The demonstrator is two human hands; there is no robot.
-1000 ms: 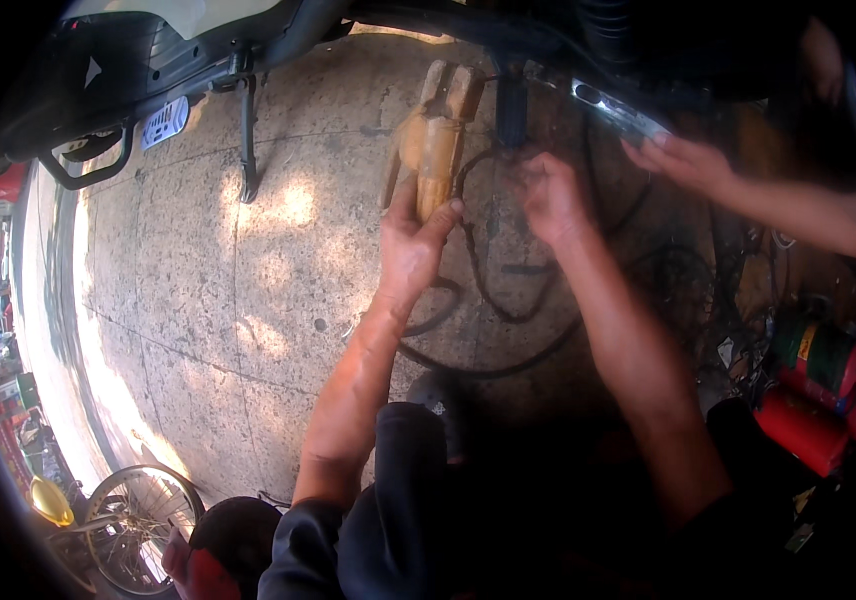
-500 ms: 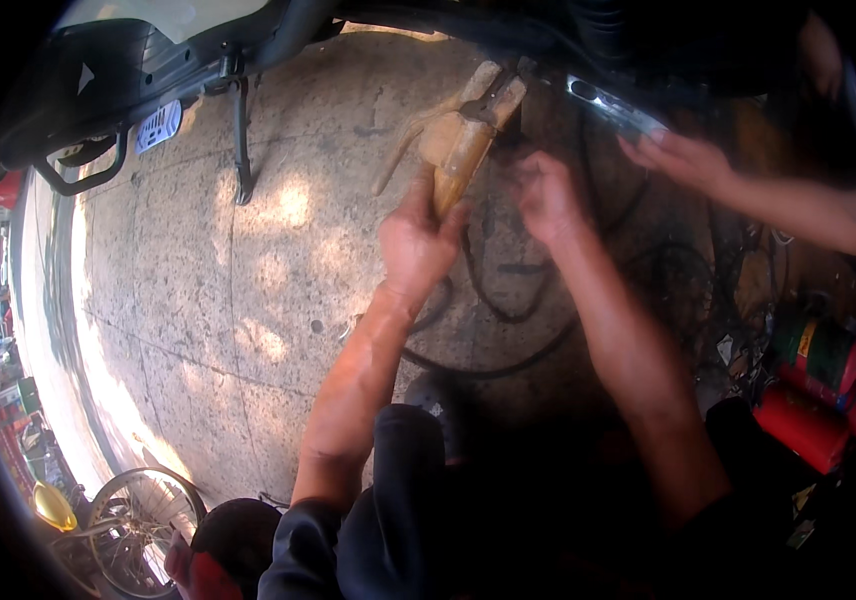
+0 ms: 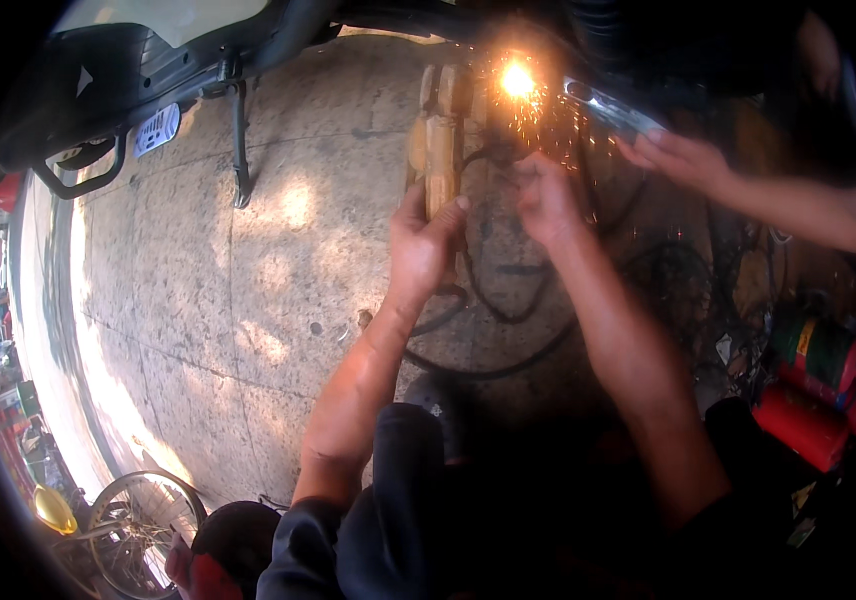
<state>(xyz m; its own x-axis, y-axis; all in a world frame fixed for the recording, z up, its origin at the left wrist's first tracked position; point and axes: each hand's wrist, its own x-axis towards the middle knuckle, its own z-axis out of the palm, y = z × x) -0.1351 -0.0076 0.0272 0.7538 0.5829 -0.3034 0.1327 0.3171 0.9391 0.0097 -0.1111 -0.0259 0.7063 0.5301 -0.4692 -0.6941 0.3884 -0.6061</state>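
My left hand (image 3: 422, 240) grips the handle of a worn tan welding electrode holder (image 3: 443, 150), its jaws pointing up and away from me. Just right of the jaws, a bright welding arc (image 3: 518, 80) throws orange sparks downward. Below the sparks, my right hand (image 3: 548, 205) is closed with its fingers curled; what they hold, if anything, cannot be made out. From the right reaches a co-worker's hand (image 3: 683, 158), fingers on a shiny metal piece with a hole (image 3: 608, 105) beside the arc. Where the arc meets the work is lost in glare and shadow.
A motorbike's side stand (image 3: 240, 145) rests on the stained concrete floor at upper left. Dark cable (image 3: 488, 372) loops across the floor below my hands. Red containers (image 3: 803, 425) stand at right, and a spoked wheel (image 3: 148, 530) at lower left.
An arc and sparks have appeared. The electrode holder has swung more upright, its jaws shifting left, and its lever no longer sticks out. My right hand and the co-worker's hand have hardly moved.
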